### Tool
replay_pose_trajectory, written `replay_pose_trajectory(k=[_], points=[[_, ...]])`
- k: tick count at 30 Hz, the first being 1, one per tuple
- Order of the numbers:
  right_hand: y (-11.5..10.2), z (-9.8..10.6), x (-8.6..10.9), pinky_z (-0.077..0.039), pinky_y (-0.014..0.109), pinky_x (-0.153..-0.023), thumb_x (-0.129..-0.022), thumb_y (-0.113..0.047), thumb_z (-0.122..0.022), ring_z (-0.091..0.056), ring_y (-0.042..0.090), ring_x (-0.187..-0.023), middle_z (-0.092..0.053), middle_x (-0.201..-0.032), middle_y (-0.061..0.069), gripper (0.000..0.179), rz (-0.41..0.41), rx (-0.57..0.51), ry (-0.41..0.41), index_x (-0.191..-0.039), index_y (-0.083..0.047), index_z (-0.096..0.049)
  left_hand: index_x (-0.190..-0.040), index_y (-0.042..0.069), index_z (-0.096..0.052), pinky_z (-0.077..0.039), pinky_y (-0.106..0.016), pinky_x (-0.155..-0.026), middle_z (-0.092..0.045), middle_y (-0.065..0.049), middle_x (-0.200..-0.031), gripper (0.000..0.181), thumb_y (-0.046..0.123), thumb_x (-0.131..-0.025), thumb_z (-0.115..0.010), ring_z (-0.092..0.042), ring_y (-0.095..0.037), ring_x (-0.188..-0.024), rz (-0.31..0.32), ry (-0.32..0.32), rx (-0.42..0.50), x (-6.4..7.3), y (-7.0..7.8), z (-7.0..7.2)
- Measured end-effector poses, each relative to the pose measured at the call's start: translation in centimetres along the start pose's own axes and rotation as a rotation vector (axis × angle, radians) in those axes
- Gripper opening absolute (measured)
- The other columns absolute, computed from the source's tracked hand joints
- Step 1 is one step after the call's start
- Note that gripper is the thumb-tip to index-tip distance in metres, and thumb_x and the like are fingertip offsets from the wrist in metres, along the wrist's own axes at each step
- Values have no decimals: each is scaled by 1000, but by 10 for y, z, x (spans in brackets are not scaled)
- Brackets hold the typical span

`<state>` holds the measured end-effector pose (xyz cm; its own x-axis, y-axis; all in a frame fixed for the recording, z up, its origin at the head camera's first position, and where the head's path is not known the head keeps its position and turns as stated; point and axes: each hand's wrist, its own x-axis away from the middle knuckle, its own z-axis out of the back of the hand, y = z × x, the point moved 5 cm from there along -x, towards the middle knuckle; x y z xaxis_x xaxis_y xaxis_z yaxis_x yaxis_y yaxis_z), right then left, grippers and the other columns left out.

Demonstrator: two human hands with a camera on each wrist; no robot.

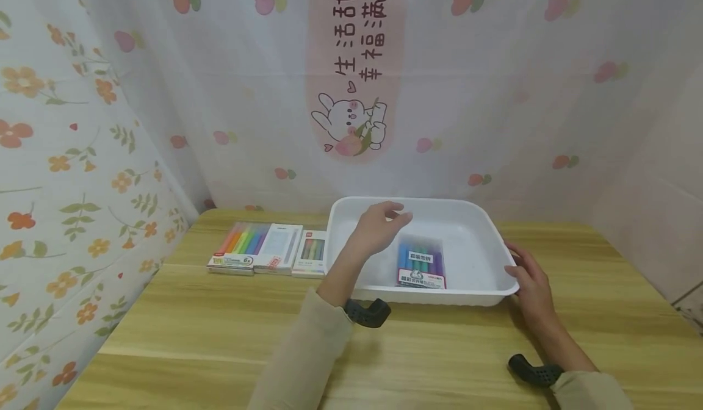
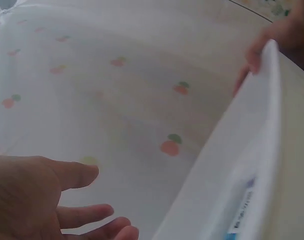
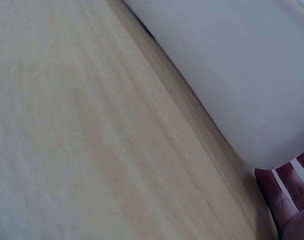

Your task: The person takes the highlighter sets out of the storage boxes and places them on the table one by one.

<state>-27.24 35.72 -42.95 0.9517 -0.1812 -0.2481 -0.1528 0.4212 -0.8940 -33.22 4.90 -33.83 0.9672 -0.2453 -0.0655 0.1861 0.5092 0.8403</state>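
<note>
A white plastic tray (image 1: 461,297) stands on the table. Inside it, near the front wall, lies a clear pack of coloured pens (image 1: 421,263) in blue, green and purple. My left hand (image 1: 379,227) is raised over the tray's left half, fingers loosely bent with nothing between them; thumb and fingers stand apart in the left wrist view. At the tray's right end my right hand (image 1: 533,288) holds the rim, its thumb over the edge and its fingers (image 3: 279,192) along the outer wall.
Left of the tray, side by side, lie a pack of rainbow-coloured pens (image 1: 240,245), a white box (image 1: 278,248) with a red sticker and a smaller pen box (image 1: 310,254). The wooden table (image 1: 417,355) backs onto a printed curtain (image 1: 263,123).
</note>
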Motion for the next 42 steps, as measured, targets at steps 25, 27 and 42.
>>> replay_pose_trajectory(k=[25,27,42], points=[[7,0,1,-54,12,-75,-105,-13,-36,-56,-12,-98,-51,-122,-23,48,-42,-23,10,-153,-7,-39,-153,4,-39,-44,-45,-115,-47,-19,-154,64,36,-101,-57,-48,-32,-142,93,-187,-330,-2,-31,-54],[5,0,2,-54,11,-76,-106,-14,-35,-56,-12,-99,-55,-130,-10,49,-46,-7,10,-154,-8,-39,-153,4,-40,-45,-46,-113,-49,-19,-153,65,38,-100,-59,-49,-33,-140,104,-194,-342,-1,-33,-57],[-1,-1,0,-54,12,-78,-105,-15,-35,-56,-9,-104,-54,-135,-4,49,3,-1,-6,-154,-12,-40,-155,5,-34,-46,-48,-112,-49,-18,-149,86,39,-88,-76,-54,-32,-132,99,-257,-358,6,-32,-66]])
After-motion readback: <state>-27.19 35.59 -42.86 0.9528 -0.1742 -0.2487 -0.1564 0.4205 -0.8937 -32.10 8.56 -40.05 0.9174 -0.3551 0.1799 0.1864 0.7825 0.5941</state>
